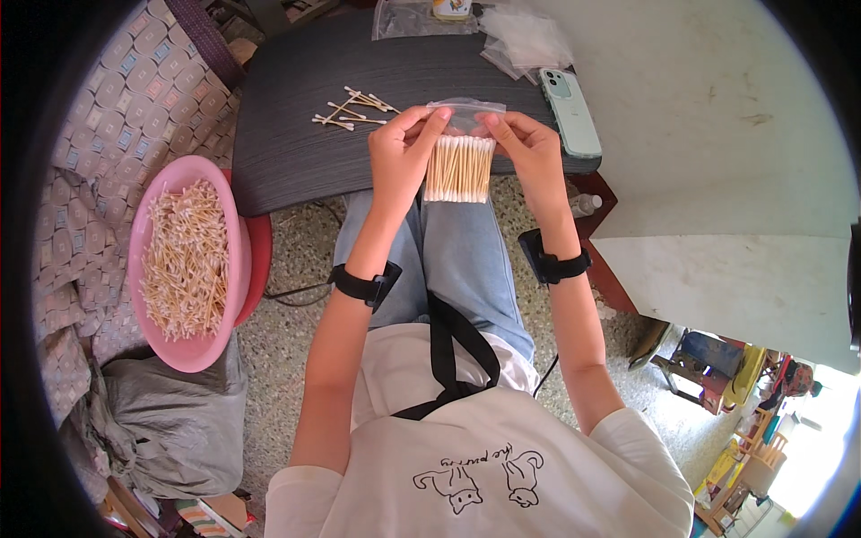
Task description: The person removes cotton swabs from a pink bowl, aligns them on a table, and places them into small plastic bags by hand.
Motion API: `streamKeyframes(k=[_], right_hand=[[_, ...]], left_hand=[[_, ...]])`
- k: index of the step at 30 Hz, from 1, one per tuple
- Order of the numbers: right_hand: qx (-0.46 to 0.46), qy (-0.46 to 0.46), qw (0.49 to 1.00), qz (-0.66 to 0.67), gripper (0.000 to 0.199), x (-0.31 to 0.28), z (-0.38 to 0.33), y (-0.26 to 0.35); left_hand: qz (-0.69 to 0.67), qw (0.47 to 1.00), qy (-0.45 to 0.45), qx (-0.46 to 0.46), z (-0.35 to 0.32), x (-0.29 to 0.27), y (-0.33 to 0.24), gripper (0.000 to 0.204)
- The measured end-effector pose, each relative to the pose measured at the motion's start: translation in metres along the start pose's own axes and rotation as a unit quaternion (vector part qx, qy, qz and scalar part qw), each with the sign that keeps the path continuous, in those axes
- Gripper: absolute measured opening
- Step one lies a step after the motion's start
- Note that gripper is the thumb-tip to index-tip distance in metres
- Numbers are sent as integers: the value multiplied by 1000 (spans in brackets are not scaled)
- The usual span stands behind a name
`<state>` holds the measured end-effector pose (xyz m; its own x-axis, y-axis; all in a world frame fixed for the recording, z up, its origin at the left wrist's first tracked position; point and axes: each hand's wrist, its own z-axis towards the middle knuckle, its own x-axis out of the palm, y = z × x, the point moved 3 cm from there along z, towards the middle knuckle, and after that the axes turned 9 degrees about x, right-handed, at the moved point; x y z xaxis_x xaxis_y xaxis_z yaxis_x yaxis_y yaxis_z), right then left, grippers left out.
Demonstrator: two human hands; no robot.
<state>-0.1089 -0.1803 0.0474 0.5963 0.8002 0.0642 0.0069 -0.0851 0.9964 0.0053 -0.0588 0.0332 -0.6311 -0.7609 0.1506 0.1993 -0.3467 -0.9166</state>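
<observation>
Between my two hands hangs a clear plastic zip bag (466, 117), held by its top corners. Cotton swabs (458, 170) with wooden sticks and white tips stand side by side in its lower part. My left hand (404, 148) pinches the upper left of the bag, thumb on the near face. At the upper right corner, my right hand (529, 148) grips it the same way. The bag is upright above my lap, at the near edge of the dark table (296, 161). Several loose swabs (354, 109) lie on the tabletop, left of the bag.
A pink basin (193, 354) heaped with swabs stands at the left, on something red. A pale green phone (571, 117) lies at the table's right edge. Empty clear bags (529, 40) are at the back. A small white bottle (586, 205) stands beside the table's right side.
</observation>
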Motion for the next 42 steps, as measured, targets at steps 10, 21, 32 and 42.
streamKeyframes(k=[10, 21, 32, 42], right_hand=[[-80, -44, 995, 29, 15, 2, -7, 1], [-48, -22, 998, 40, 19, 14, -9, 3], [-29, -206, 969, -131, 25, -76, 46, -37], [-326, -136, 791, -499, 26, 17, 45, -5]], left_hand=[[-87, 996, 5, -18, -8, -4, -6, 19], [-61, 998, 13, 2, -9, -7, -3, 24], [141, 988, 22, 67, -4, -43, 15, 15], [453, 862, 4, 229, 10, -119, 15, 25]])
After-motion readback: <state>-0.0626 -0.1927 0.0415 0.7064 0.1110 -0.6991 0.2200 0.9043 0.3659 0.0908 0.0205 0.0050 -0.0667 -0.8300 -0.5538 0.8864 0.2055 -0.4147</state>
